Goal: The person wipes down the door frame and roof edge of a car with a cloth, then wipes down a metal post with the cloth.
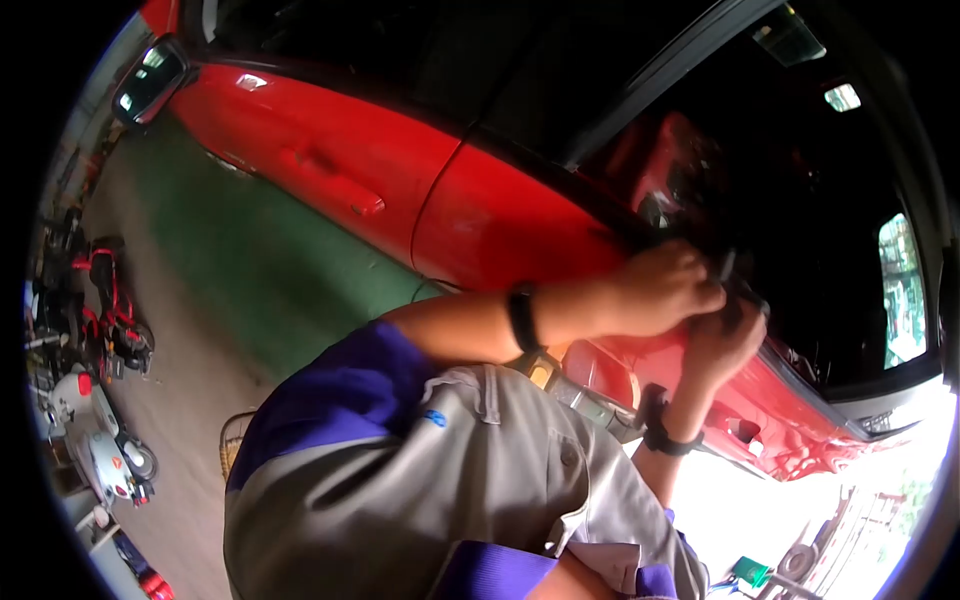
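Observation:
My left hand [668,288], with a black band on its wrist, is closed in a pinch beside the open window area of a red car [500,215]. A small greyish piece shows at its fingertips, too blurred to name. Just below and to the right, my right hand [725,345], with a black watch-like band, is curled around something dark against the dark car interior. The two hands are very close together, over the car's rear side. What the right fingers hold is mostly hidden and smeared.
The car's side mirror [150,82] is at the upper left. A red scooter [110,300] and a white scooter [100,440] stand at the far left. A wicker basket [232,440] sits beside my sleeve. A green object [750,572] is at the lower right.

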Demonstrator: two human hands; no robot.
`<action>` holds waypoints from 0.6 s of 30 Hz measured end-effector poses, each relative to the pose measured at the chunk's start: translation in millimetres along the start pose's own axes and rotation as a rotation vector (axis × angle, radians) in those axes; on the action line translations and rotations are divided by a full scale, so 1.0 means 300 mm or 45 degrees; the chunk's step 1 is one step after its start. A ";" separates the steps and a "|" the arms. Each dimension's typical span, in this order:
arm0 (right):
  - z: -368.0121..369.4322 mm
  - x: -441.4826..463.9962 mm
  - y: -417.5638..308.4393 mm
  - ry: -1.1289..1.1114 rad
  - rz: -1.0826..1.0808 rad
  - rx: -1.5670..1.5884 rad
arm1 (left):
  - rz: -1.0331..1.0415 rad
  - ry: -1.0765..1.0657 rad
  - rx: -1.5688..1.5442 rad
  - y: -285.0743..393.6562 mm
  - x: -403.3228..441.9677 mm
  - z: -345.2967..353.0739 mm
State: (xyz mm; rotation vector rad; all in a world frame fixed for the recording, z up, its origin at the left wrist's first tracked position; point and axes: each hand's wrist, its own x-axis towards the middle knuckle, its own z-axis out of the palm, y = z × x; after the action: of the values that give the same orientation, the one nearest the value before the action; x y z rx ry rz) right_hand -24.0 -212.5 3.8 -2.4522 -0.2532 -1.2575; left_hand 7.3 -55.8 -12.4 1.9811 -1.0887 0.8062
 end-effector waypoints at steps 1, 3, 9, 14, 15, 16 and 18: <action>0.030 0.000 -0.056 -0.009 -0.061 0.007 | 0.024 0.097 0.051 -0.025 -0.040 -0.046; 0.095 0.001 -0.181 -0.041 -0.170 0.014 | 0.056 0.200 0.117 -0.077 -0.139 -0.148; 0.246 0.016 -0.435 -0.225 -0.339 0.094 | -0.130 0.221 0.389 -0.166 -0.357 -0.363; 0.280 0.072 -0.528 -0.413 -0.374 0.192 | -0.084 0.137 0.293 -0.231 -0.379 -0.490; 0.274 0.090 -0.533 -0.444 -0.362 0.202 | -0.072 0.122 0.280 -0.241 -0.380 -0.498; 0.266 0.104 -0.531 -0.458 -0.370 0.227 | -0.056 0.105 0.265 -0.249 -0.378 -0.499; 0.239 0.120 -0.533 -0.498 -0.383 0.273 | -0.014 0.163 0.269 -0.256 -0.386 -0.476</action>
State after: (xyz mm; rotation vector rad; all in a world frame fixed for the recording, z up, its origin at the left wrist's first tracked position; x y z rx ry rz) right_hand -1.0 -37.5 33.8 -2.5115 -0.8416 -0.7891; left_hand -2.1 139.7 -48.9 2.0733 -0.9502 1.0649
